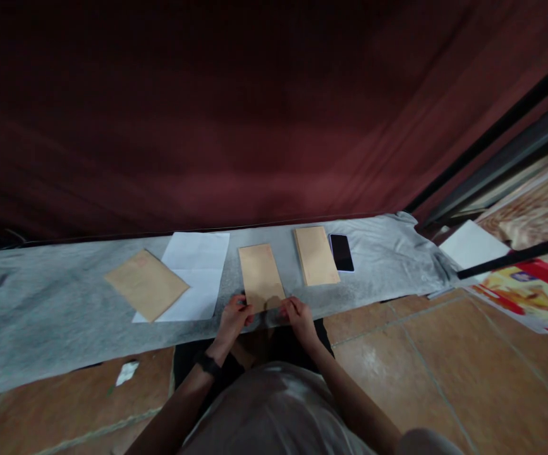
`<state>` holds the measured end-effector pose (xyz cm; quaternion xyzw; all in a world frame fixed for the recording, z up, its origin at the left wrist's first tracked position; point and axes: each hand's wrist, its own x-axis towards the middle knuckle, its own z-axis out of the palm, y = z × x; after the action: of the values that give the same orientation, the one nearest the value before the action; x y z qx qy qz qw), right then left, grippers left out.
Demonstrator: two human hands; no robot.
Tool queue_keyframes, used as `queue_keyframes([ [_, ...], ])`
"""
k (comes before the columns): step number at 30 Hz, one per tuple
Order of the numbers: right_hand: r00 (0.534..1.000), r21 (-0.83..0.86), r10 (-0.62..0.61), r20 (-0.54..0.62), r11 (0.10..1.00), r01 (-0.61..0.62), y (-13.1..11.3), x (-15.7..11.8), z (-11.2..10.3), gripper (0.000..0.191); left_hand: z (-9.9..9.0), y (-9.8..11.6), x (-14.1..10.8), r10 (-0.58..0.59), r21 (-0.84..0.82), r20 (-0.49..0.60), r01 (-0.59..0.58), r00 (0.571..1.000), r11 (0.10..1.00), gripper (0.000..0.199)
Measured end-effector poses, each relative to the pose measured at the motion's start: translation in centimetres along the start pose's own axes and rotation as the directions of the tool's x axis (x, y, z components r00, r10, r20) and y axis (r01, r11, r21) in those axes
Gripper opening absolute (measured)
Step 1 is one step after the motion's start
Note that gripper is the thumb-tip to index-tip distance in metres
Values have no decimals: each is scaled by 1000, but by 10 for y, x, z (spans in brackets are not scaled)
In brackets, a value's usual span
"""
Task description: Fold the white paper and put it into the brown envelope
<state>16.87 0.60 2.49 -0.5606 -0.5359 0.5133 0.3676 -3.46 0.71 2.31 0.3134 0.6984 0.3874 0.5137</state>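
A brown paper envelope (261,275) lies lengthwise on the grey cloth in front of me. My left hand (236,319) is closed at its lower left corner, fingers curled in a pinch. At the lower right corner my right hand (299,316) pinches the envelope's edge between thumb and fingers. To the right rests a stack of brown envelopes (316,256), with a dark-screened phone (342,253) beside it. On the left, more brown envelope paper (146,284) sits askew, partly covering white creased paper (198,265).
The grey cloth (65,303) covers a long narrow surface along a dark red panel (255,158). A black bar (515,256), a white sheet (473,249) and a red-yellow printed package (529,294) are at the right. A crumpled white scrap (126,373) lies on the tiled floor (397,366).
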Motion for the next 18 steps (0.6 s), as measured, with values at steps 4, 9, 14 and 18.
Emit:
queue_keyframes([
  [4, 849, -438, -460, 258, 728, 528, -2, 0, 2, 41, -4, -4, -2, 84, 170, -53, -74, 995, 983, 25],
  [9, 788, -648, -460, 408, 463, 606, 16, -2, 8, 60, -1, 1, -9, 437, 408, -86, -369, 895, 835, 15],
  [14, 764, -708, -474, 438, 342, 618, 26, -2, 10, 57, 28, 16, 22, 618, 578, 321, -665, 718, 473, 42],
  [18, 763, -723, -494, 418, 328, 608, 25, -1, 11, 55, 47, 20, 62, 575, 755, 451, -635, 683, 162, 53],
])
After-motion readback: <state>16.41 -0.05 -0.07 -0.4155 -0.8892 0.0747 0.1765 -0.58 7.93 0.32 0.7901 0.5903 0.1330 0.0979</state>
